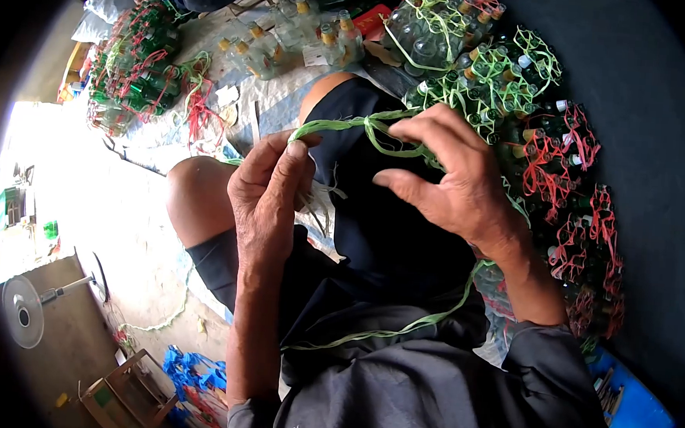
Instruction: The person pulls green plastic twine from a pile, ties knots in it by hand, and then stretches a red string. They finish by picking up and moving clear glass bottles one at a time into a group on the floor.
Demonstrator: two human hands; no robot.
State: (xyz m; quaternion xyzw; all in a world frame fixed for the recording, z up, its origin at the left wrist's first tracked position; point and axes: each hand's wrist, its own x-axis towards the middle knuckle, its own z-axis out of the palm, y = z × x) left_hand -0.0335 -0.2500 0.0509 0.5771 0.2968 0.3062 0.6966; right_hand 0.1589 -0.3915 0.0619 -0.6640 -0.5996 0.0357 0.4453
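Green plastic twine (336, 125) runs between my two hands above my lap, with a knot and an open loop in it. My left hand (270, 174) pinches one end between thumb and forefinger, and loose strands hang below that hand. At the loop is my right hand (462, 178), its thumb and forefinger spread wide apart; the forefinger's tip touches the loop's edge, and part of the loop passes behind the fingers. A longer length of twine (422, 322) trails across my dark shirt and lap from near my right wrist.
Glass bottles bundled with green twine (492, 78) and with red twine (549, 176) line the right side. Another netted heap of green bottles (136, 68) stands at the upper left. Loose clear bottles (254, 52) stand ahead. A fan (23, 312) and wooden stool (127, 397) are at lower left.
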